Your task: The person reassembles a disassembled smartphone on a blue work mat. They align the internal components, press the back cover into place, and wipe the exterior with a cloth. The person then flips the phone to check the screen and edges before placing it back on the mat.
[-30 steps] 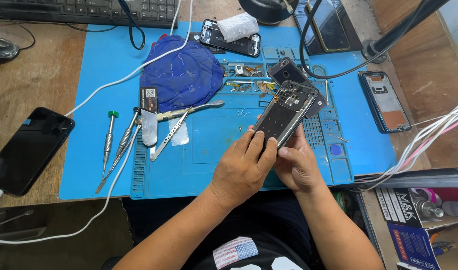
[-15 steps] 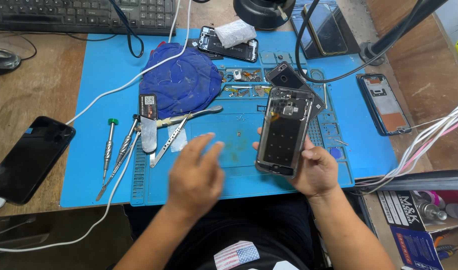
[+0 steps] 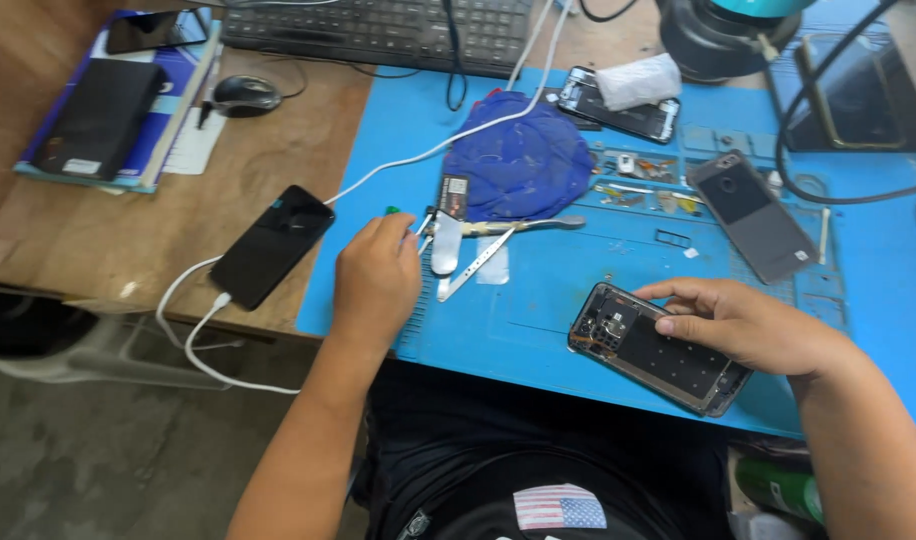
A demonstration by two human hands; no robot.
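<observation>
The opened phone, back cover off and internals exposed, lies flat on the blue work mat near its front edge; the right hand rests on it, fingers loosely extended, the fingertips pressing its upper edge to steady it; nothing is pinched. The left hand is over the row of tools at the mat's left side, fingers curled downward; whether it has closed on a screwdriver cannot be told, as the hand hides the handles.

Step in hand, as judged: tool selection, with the phone held down for work; the next move calls for a firm pinch on one slim driver without disturbing the tweezers just beside it.

Compared with half a second ago: the phone was then held raised and tilted in the right hand, and is now laid flat; the left hand, then hovering open over the mat, has moved left to the tools; the view has swung left, showing a black phone on a white cable.
</observation>
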